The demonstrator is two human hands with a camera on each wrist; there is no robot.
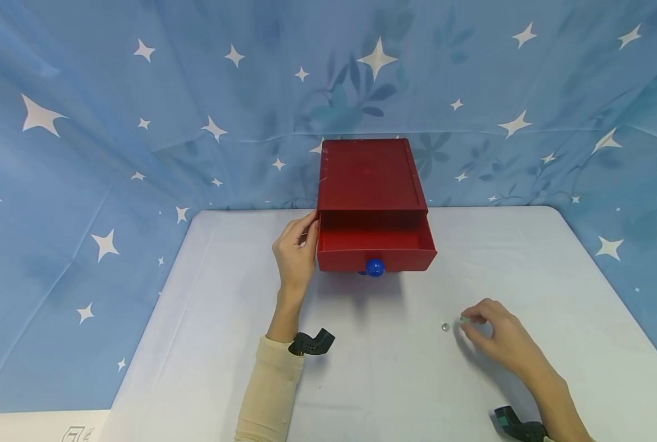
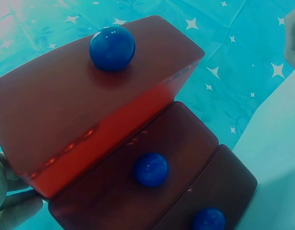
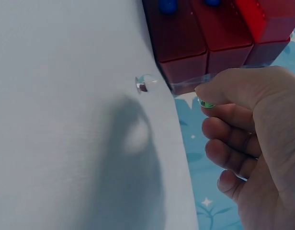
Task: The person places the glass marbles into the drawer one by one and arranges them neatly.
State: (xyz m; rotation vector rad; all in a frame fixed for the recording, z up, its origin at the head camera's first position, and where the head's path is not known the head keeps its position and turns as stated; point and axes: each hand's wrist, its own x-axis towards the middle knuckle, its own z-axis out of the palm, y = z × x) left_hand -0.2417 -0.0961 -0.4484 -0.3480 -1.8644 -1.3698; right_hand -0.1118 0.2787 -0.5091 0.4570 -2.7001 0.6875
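right grip: the right hand (image 1: 500, 341) is low over the desk (image 1: 395, 380), thumb and forefinger pinched together on a small greenish bead (image 3: 206, 103); the other fingers curl loosely beneath.
left grip: the left hand (image 1: 295, 252) rests against the left side of the red drawer box (image 1: 368, 175), fingers lightly bent around its edge, steadying it rather than lifting.
bead held: sits at the very tips of the right grip, mostly hidden by them; only a sliver shows.
second bead: a clear bead (image 1: 445, 327) lies on the desk just left of the right grip, apart from the fingers.
how the beads handle: probably light, hard and smooth, so likely to roll or slip; a fingertip pinch across the middle looks like the only workable hold. Whether they are glass or plastic cannot be told.
bead axis: round, with no long axis visible and no clear facing.
box: likely stiff and fairly light; its top drawer (image 1: 375, 245) stands pulled out toward the person, well left of and beyond the right grip.
drawer axis: it slides front to back, its blue knob (image 1: 375, 267) facing the person; the knob is the natural place to hold.
lower drawers: closed, each with a blue knob (image 2: 151, 169), seen from the left wrist.
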